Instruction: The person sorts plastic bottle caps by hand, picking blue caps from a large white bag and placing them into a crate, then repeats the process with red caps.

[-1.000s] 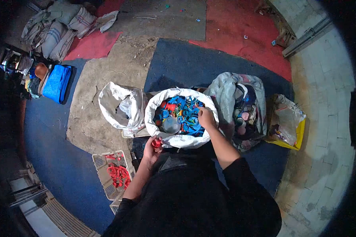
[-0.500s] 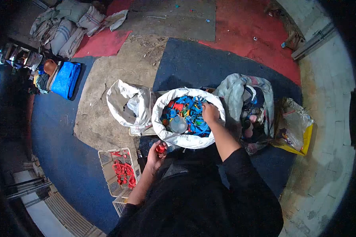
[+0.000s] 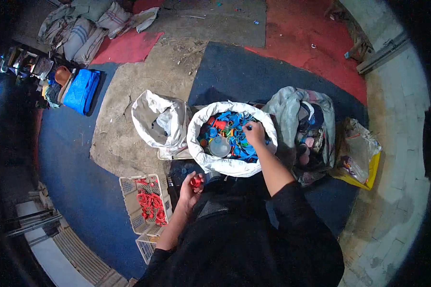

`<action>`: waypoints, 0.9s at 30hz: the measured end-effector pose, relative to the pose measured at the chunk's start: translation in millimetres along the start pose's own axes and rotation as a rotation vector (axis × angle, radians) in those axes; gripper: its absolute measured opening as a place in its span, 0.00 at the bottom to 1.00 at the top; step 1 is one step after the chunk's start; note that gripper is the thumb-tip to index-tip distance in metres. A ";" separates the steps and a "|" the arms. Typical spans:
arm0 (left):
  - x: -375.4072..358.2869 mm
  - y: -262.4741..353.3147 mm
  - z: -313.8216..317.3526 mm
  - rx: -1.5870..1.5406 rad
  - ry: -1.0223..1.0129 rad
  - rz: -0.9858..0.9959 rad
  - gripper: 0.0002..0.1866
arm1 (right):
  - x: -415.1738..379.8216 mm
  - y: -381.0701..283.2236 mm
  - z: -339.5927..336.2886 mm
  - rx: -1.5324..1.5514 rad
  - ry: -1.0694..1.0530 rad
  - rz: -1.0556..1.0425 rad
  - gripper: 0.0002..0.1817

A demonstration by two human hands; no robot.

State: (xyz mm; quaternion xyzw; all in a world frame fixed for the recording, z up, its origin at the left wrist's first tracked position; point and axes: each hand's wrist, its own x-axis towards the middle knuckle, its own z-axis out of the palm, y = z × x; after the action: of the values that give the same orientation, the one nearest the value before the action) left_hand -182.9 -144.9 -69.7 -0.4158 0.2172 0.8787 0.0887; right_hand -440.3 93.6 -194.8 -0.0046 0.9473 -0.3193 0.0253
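Sorting small plastic caps out of a white sack on the floor.

The right hand point(image 3: 255, 132) is reaching into the white sack point(image 3: 231, 165), its grip narrowing on a blue cap point(image 3: 246, 127), though whether it is pinching it yet is hard to tell. The left hand point(image 3: 190, 190) is cupping red caps point(image 3: 195, 182) beside the crate point(image 3: 129, 189) of red pieces. These caps are probably light, stiff and a little slick, best pinched across the rim. Against the earlier frame, the left hand is sitting lower and nearer the crate, while the right is working deeper toward the sack's far side.
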 end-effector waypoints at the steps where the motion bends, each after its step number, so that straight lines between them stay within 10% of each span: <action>1: 0.2 -0.4 0.0 -0.012 0.012 0.000 0.12 | -3.9 2.1 2.1 0.114 -0.033 -0.011 0.10; 13: 11.1 -0.5 33.3 -0.027 -0.124 -0.072 0.14 | -103.4 -33.7 -101.5 1.480 -0.337 0.365 0.17; 27: 32.6 -16.7 75.1 -0.102 -0.338 -0.211 0.20 | -135.9 -54.6 -113.1 1.255 0.022 0.241 0.07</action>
State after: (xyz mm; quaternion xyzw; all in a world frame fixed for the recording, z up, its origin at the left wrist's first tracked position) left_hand -250.1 -96.6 -57.8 -0.2868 0.1099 0.9317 0.1942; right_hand -310.8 121.9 -65.8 0.1209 0.5743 -0.8082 0.0492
